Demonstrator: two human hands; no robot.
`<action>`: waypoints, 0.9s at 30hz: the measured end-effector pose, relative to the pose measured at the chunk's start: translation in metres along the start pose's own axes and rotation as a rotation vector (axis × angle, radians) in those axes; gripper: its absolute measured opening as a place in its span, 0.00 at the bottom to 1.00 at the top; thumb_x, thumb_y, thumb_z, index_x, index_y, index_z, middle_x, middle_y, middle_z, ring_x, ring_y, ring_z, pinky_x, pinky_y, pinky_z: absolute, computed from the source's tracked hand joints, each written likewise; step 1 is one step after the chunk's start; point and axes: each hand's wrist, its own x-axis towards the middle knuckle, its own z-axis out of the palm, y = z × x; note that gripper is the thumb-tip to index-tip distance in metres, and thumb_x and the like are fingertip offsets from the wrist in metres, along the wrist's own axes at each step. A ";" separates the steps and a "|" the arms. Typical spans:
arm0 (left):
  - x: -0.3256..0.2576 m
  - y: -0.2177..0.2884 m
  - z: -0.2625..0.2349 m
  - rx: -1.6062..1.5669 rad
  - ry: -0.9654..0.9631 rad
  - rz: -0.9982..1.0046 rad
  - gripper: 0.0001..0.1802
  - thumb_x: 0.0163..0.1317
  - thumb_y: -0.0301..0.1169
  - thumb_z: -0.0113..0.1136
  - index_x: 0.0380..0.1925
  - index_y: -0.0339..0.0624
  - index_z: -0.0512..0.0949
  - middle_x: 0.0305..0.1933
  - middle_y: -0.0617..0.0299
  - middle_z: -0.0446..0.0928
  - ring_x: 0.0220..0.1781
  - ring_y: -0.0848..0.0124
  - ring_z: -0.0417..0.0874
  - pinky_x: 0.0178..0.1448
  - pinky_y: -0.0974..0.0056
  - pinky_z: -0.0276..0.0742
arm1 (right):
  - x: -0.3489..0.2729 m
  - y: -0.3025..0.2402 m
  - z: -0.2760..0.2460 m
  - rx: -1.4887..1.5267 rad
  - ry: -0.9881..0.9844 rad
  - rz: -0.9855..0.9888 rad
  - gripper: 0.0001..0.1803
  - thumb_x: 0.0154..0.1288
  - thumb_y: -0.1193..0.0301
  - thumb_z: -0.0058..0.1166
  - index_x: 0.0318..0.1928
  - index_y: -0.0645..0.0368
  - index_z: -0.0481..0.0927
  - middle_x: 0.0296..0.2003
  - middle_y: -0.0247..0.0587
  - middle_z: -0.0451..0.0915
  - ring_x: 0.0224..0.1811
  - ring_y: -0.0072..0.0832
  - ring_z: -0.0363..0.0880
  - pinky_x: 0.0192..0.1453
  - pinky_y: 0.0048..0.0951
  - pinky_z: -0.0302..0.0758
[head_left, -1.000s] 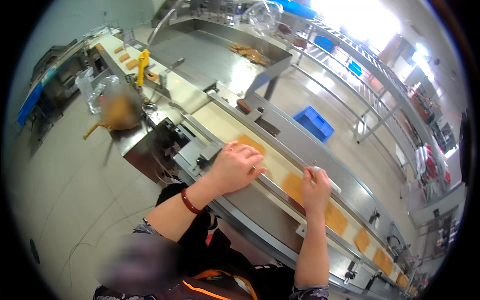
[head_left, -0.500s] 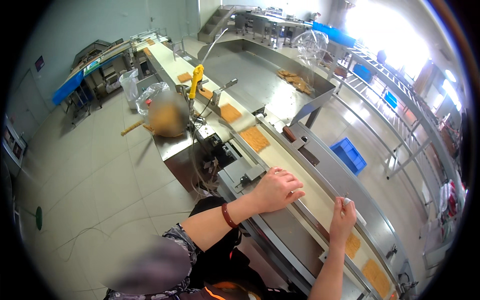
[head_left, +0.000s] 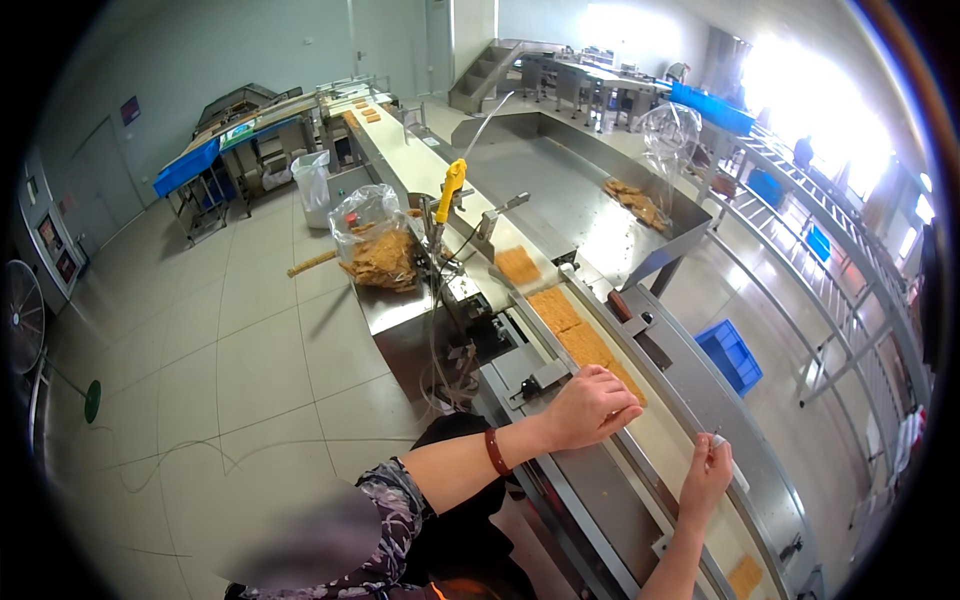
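In the head view, work looks mid-run: three biscuits [head_left: 585,345] lie in a row on the belt [head_left: 648,437] by the left hand [head_left: 595,408], another lies farther up, and one lies past the right hand [head_left: 708,470]. The stretch between the hands is bare. The left hand bends loosely over the near rail [head_left: 643,462], its fingertips beside the nearest biscuit; whether it touches or grips cannot be told. The right hand's fingers are drawn together at something white [head_left: 719,441], perhaps held. Half a second ago, only one biscuit lay just above the left hand, and two showed past the right.
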 end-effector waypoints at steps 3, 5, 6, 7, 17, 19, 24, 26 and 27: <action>0.000 0.000 0.002 0.010 0.015 0.012 0.09 0.73 0.38 0.64 0.36 0.48 0.85 0.35 0.65 0.85 0.45 0.64 0.85 0.60 0.56 0.73 | -0.001 -0.005 -0.002 0.006 0.004 0.009 0.10 0.78 0.70 0.56 0.40 0.65 0.84 0.36 0.39 0.81 0.37 0.30 0.76 0.45 0.33 0.73; 0.000 0.000 0.003 0.008 0.024 0.016 0.09 0.73 0.38 0.64 0.36 0.48 0.85 0.35 0.65 0.85 0.45 0.64 0.85 0.60 0.56 0.73 | -0.001 -0.005 -0.002 0.007 0.012 -0.008 0.10 0.78 0.70 0.57 0.40 0.65 0.84 0.36 0.39 0.81 0.37 0.31 0.76 0.45 0.33 0.73; 0.000 0.001 0.003 0.001 0.022 0.014 0.09 0.73 0.38 0.64 0.35 0.48 0.85 0.35 0.65 0.85 0.45 0.64 0.85 0.60 0.56 0.73 | -0.001 -0.005 -0.002 0.008 0.014 -0.015 0.10 0.78 0.71 0.57 0.40 0.65 0.83 0.35 0.40 0.80 0.37 0.31 0.76 0.45 0.33 0.73; 0.000 0.002 0.002 -0.006 0.020 0.011 0.09 0.73 0.38 0.64 0.35 0.48 0.85 0.35 0.65 0.84 0.45 0.64 0.85 0.61 0.56 0.73 | -0.001 -0.004 -0.002 0.012 0.013 -0.019 0.10 0.78 0.71 0.57 0.40 0.65 0.83 0.35 0.40 0.80 0.37 0.31 0.77 0.45 0.34 0.73; 0.004 0.005 0.003 -0.009 0.061 0.034 0.13 0.74 0.39 0.62 0.32 0.46 0.85 0.32 0.62 0.85 0.41 0.64 0.86 0.59 0.56 0.72 | 0.000 -0.003 -0.002 -0.003 -0.002 -0.034 0.10 0.78 0.71 0.56 0.39 0.66 0.83 0.34 0.41 0.80 0.36 0.32 0.77 0.45 0.34 0.73; 0.004 0.005 0.003 -0.005 0.062 0.036 0.13 0.74 0.40 0.62 0.32 0.46 0.85 0.32 0.62 0.84 0.41 0.63 0.86 0.59 0.55 0.72 | 0.000 -0.005 -0.002 -0.009 -0.006 -0.033 0.10 0.78 0.71 0.56 0.39 0.66 0.83 0.34 0.41 0.80 0.37 0.32 0.77 0.45 0.34 0.73; 0.004 0.007 0.003 -0.008 0.040 0.025 0.12 0.74 0.39 0.62 0.33 0.46 0.85 0.32 0.62 0.84 0.41 0.63 0.85 0.60 0.56 0.72 | 0.000 -0.004 -0.002 -0.006 -0.011 -0.020 0.10 0.78 0.71 0.56 0.39 0.66 0.83 0.34 0.41 0.80 0.38 0.33 0.77 0.46 0.34 0.74; 0.004 0.006 0.004 -0.005 0.042 0.026 0.12 0.74 0.39 0.62 0.34 0.47 0.85 0.32 0.62 0.84 0.41 0.63 0.85 0.60 0.56 0.72 | 0.000 -0.004 -0.002 0.001 -0.013 -0.019 0.11 0.78 0.71 0.56 0.39 0.66 0.83 0.35 0.42 0.80 0.38 0.33 0.77 0.46 0.34 0.74; 0.004 0.005 0.004 0.001 0.046 0.028 0.12 0.74 0.39 0.62 0.34 0.47 0.85 0.32 0.62 0.84 0.41 0.64 0.85 0.60 0.56 0.72 | 0.000 -0.005 -0.002 0.005 -0.015 -0.019 0.11 0.78 0.71 0.56 0.39 0.66 0.83 0.35 0.42 0.80 0.38 0.34 0.78 0.46 0.34 0.74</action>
